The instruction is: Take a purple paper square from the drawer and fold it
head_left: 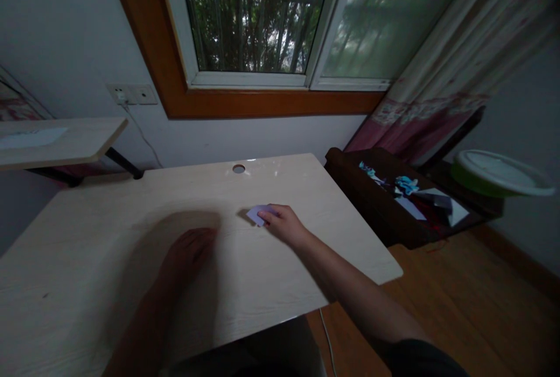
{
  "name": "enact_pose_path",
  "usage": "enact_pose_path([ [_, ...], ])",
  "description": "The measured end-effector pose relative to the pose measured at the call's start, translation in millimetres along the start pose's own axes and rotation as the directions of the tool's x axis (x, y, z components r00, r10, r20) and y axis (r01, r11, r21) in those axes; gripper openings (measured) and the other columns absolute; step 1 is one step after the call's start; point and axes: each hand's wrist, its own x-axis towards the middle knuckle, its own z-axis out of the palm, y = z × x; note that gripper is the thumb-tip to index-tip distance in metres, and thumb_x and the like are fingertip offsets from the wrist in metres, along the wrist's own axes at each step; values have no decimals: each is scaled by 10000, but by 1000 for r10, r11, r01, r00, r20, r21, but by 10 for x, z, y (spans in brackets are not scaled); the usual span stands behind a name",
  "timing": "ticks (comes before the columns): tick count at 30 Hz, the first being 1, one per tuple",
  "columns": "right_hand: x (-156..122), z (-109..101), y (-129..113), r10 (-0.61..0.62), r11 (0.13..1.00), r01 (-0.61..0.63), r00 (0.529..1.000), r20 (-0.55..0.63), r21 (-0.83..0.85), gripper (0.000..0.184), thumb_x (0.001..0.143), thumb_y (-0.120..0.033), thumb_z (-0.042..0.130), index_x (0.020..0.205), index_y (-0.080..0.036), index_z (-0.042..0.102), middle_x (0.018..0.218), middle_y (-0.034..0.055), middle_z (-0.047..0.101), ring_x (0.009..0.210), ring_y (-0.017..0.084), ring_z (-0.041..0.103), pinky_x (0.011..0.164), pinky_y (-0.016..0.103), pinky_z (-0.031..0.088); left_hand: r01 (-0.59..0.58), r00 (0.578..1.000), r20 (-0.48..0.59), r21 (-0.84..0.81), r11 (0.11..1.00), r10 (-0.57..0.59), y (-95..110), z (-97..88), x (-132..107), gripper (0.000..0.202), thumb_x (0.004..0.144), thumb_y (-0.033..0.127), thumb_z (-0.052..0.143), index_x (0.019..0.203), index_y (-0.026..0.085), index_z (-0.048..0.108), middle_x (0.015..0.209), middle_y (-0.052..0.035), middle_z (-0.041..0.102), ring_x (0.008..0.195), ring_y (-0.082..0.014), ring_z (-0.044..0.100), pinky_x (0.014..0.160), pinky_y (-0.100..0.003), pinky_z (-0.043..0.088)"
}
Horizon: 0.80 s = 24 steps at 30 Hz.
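My right hand is pinched on a small pale lavender piece of folded paper or card, with the thumb on top. It is above the middle of the light wood-grain desk. Which of paper or card it is, I cannot tell. To its left, my left hand rests low over the desk in deep shadow, fingers loosely extended towards the right. Nothing shows in the left hand, though its fingers are dim. A gap of bare desk separates the two hands.
A round cable hole is near the desk's back edge. On the left, a raised shelf stands on black legs. To the right, a dark wooden piece of furniture carries blue scraps, white papers and a green-and-white basin.
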Motion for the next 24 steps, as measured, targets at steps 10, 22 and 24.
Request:
enact_pose_path([
  [10, -25, 582, -86, -174, 979, 190, 966, 191, -70, 350, 926, -519, 561, 956, -237, 766, 904, 20, 743, 815, 192, 658, 768, 290, 492, 45, 988, -142, -142, 989, -65, 127, -28, -8, 279, 961, 401, 512, 1133, 241, 663, 1017, -72, 719, 919, -208, 684, 856, -352, 572],
  [22, -6, 791, -15, -250, 957, 279, 933, 260, -80, 325, 949, -491, 552, 937, -240, 758, 943, 40, 749, 870, 193, 688, 813, 299, 505, 18, 978, -203, -117, 993, -41, 179, -32, 7, 160, 967, 284, 515, 943, 217, 658, 853, -44, 682, 797, -169, 649, 762, -303, 543],
  [24, -20, 772, -7, -244, 961, 268, 938, 248, -67, 331, 947, -491, 555, 898, -229, 752, 910, 37, 741, 850, 184, 680, 803, 290, 501, 17, 976, -213, -114, 993, -41, 168, -43, -2, 148, 963, 263, 523, 950, 212, 661, 867, -49, 682, 808, -168, 648, 766, -300, 542],
])
